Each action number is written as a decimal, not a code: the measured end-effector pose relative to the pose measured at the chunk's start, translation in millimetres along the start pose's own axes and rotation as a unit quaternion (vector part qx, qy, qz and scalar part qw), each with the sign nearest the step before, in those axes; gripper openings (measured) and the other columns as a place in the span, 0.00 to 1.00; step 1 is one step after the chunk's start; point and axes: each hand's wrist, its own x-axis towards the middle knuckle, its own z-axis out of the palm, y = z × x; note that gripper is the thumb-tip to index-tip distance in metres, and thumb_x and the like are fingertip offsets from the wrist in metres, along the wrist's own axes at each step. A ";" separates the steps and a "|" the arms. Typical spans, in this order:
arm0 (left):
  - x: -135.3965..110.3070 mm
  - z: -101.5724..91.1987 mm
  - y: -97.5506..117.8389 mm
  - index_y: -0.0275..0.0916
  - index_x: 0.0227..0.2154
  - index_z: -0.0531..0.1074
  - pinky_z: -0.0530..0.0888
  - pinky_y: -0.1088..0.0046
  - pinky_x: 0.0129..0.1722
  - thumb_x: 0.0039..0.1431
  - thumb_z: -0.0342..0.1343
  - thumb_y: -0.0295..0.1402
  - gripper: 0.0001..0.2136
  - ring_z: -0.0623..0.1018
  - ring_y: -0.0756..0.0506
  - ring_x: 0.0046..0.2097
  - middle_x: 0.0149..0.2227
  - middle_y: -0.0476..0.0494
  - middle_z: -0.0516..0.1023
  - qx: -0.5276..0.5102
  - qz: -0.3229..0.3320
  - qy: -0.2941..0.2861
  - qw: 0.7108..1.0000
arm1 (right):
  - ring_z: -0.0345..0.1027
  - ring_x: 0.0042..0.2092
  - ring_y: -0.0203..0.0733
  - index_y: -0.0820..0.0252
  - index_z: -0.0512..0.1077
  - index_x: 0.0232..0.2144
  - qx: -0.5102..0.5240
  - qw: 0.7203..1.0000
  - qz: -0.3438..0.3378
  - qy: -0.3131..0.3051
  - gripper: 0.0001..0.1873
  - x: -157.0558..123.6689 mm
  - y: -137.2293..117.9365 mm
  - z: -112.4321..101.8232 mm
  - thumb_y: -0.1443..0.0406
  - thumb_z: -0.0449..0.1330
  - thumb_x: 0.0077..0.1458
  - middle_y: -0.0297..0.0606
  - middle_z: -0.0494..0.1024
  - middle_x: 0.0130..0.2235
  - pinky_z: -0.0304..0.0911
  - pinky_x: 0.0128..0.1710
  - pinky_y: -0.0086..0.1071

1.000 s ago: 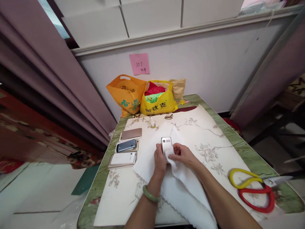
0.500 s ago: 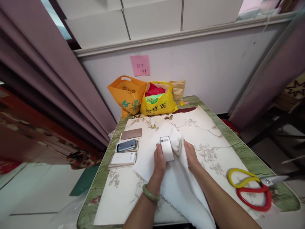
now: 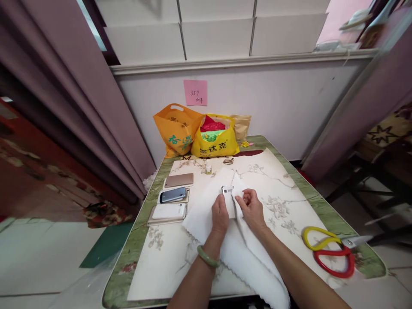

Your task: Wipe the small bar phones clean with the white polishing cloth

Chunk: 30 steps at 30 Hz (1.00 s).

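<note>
Long mauve curtains [image 3: 106,94] are hanging on both sides of a room that is looking like part of a home. A flower-printed sheet [image 3: 270,180] is covering most of a green marbled table [image 3: 119,266], bags [image 3: 178,128] are standing at its back near a pale wall [image 3: 273,94], and floor tiles [image 3: 48,253] are showing below.

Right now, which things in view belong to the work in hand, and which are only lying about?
In use:
phone, in the left hand
white cloth, in the right hand

Lying about:
scissors
orange bag
yellow bag
small bottle
other phones on the left, untouched; perhaps these belong too
</note>
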 end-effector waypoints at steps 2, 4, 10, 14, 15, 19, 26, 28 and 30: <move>-0.3 -0.4 -0.6 0.38 0.31 0.71 0.68 0.69 0.39 0.63 0.42 0.48 0.20 0.73 0.45 0.36 0.32 0.44 0.75 0.014 0.012 0.008 1.000 | 0.62 0.26 0.34 0.57 0.66 0.38 -0.029 0.999 -0.032 0.030 0.20 -2.1 -1.6 0.4 0.49 0.59 0.53 0.32 0.71 0.31 0.62 0.29 0.29; -0.4 -1.0 -0.8 0.38 0.29 0.69 0.68 0.69 0.37 0.64 0.41 0.47 0.20 0.71 0.46 0.33 0.29 0.45 0.74 0.015 0.007 0.007 1.000 | 0.63 0.27 0.34 0.57 0.68 0.37 -0.056 0.994 -0.092 0.038 0.16 -4.4 -3.0 1.1 0.52 0.59 0.54 0.34 0.71 0.34 0.63 0.30 0.30; 1.9 -4.0 -2.7 0.40 0.26 0.66 0.68 0.70 0.38 0.63 0.42 0.44 0.17 0.71 0.46 0.33 0.28 0.47 0.72 -0.026 -0.002 -0.018 0.999 | 0.64 0.29 0.36 0.57 0.67 0.42 -0.064 0.982 -0.159 0.082 0.18 -7.2 -5.1 3.0 0.55 0.62 0.52 0.36 0.70 0.37 0.64 0.28 0.31; 3.2 -5.6 -5.7 0.40 0.25 0.65 0.66 0.71 0.36 0.63 0.43 0.43 0.16 0.68 0.47 0.32 0.26 0.49 0.69 -0.028 0.009 -0.034 0.999 | 0.66 0.31 0.37 0.55 0.71 0.30 -0.123 0.975 -0.187 0.001 0.09 -10.2 -7.8 -2.0 0.58 0.58 0.58 0.35 0.72 0.32 0.64 0.33 0.31; 3.2 -6.0 -6.1 0.40 0.25 0.64 0.66 0.72 0.35 0.63 0.43 0.43 0.16 0.68 0.47 0.31 0.25 0.50 0.68 -0.028 0.010 -0.035 0.999 | 0.67 0.33 0.38 0.55 0.72 0.30 -0.141 0.970 -0.196 -0.018 0.10 -12.4 -8.5 -3.6 0.59 0.56 0.60 0.35 0.74 0.32 0.64 0.35 0.31; 3.0 -7.8 -4.4 0.39 0.25 0.65 0.66 0.72 0.34 0.62 0.44 0.44 0.16 0.67 0.48 0.31 0.26 0.50 0.68 -0.041 0.009 -0.052 0.998 | 0.69 0.44 0.43 0.53 0.75 0.40 -0.200 0.946 -0.255 -0.018 0.10 -24.5 -11.1 -9.8 0.62 0.54 0.62 0.39 0.77 0.41 0.63 0.44 0.37; 4.7 -8.3 -0.6 0.39 0.27 0.66 0.67 0.72 0.36 0.63 0.44 0.45 0.16 0.69 0.48 0.32 0.27 0.49 0.70 -0.025 0.001 -0.057 0.998 | 0.67 0.47 0.46 0.51 0.70 0.53 -0.254 0.901 -0.341 -0.085 0.19 -40.0 -20.1 -20.5 0.68 0.52 0.62 0.42 0.76 0.46 0.60 0.48 0.43; 4.9 -7.9 -0.3 0.38 0.27 0.66 0.67 0.71 0.37 0.63 0.44 0.45 0.17 0.69 0.47 0.32 0.28 0.48 0.71 -0.014 0.001 -0.051 0.999 | 0.68 0.45 0.44 0.51 0.70 0.53 -0.217 0.911 -0.335 -0.107 0.19 -40.1 -19.4 -23.2 0.68 0.51 0.62 0.41 0.77 0.43 0.62 0.46 0.41; 4.8 -7.6 0.4 0.38 0.28 0.67 0.67 0.71 0.37 0.63 0.44 0.46 0.17 0.70 0.47 0.33 0.28 0.47 0.71 -0.005 -0.005 -0.049 0.999 | 0.69 0.45 0.43 0.51 0.73 0.48 -0.157 0.938 -0.293 -0.098 0.15 -33.7 -16.2 -26.5 0.66 0.52 0.62 0.40 0.77 0.42 0.64 0.46 0.39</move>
